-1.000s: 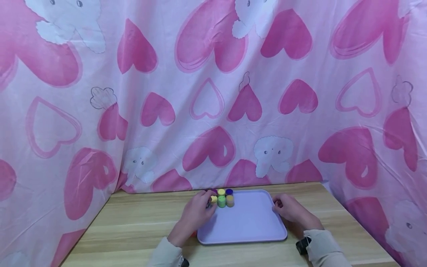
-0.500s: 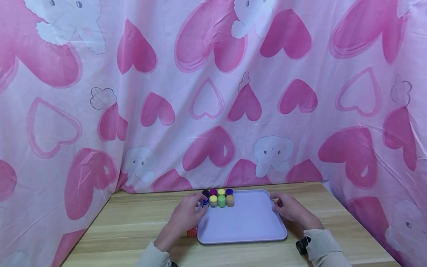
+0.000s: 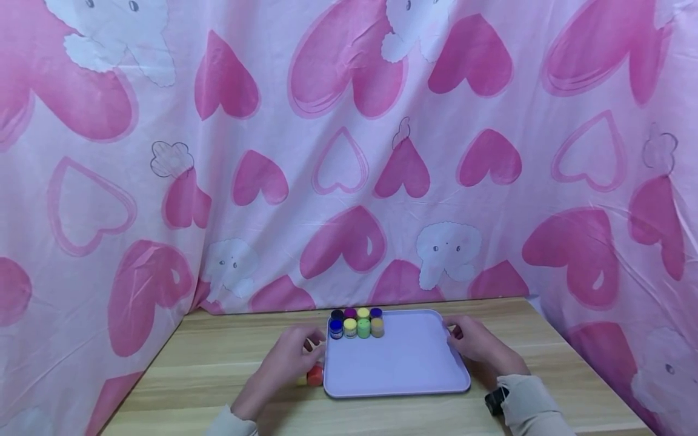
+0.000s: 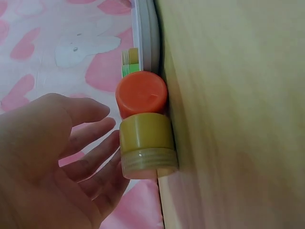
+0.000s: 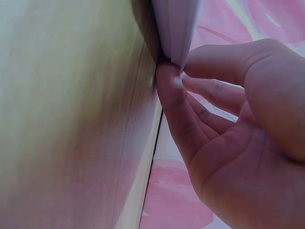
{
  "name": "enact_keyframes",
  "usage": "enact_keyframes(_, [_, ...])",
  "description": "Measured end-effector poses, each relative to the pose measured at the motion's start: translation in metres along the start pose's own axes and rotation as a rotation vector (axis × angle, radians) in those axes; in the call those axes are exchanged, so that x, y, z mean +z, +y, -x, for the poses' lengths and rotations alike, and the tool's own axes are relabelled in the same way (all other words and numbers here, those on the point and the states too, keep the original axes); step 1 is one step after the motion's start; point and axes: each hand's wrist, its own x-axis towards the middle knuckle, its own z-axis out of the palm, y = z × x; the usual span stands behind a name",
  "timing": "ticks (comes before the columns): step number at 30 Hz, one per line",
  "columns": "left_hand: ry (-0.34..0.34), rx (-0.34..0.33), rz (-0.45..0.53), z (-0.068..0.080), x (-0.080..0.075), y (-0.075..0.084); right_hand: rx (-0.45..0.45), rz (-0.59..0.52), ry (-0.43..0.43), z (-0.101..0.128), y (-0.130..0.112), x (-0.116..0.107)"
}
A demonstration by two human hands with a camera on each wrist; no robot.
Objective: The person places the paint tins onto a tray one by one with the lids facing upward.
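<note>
Head view: a wooden table point(image 3: 218, 369) stands before pink heart-print cloth point(image 3: 349, 151); a lilac tray point(image 3: 398, 363) carries 8 small jars point(image 3: 357, 323) at its far left corner. Left wrist view: the left hand point(image 4: 52, 162), fingers loosely spread, holds nothing beside an orange jar point(image 4: 141, 93) and olive jar point(image 4: 147, 145). Right wrist view: the right hand point(image 5: 238, 133) pinches the tray's edge.

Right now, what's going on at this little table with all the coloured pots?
A person sits at a wooden table with a lilac plastic tray before them. Eight small round paint pots with coloured lids stand in two rows in the tray's far left corner. The left hand, fingers loose, is beside an orange-lidded pot and a mustard-yellow pot standing on the table against the tray's left edge. The right hand pinches the tray's right rim.
</note>
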Motion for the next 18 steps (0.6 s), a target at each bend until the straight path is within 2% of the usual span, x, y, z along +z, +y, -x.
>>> enact_keyframes(3, [-0.049,0.020,0.034,0.004,-0.003,-0.002,0.000,-0.003,-0.002,0.002,-0.001,-0.001])
enact_keyframes(8, [-0.135,0.007,0.084,0.011,-0.007,-0.005,0.006,-0.008,-0.005,0.002,-0.002,-0.001])
enact_keyframes(18, [-0.227,0.019,0.072,0.017,-0.011,-0.003,0.000,-0.013,-0.008,0.003,-0.001,-0.002])
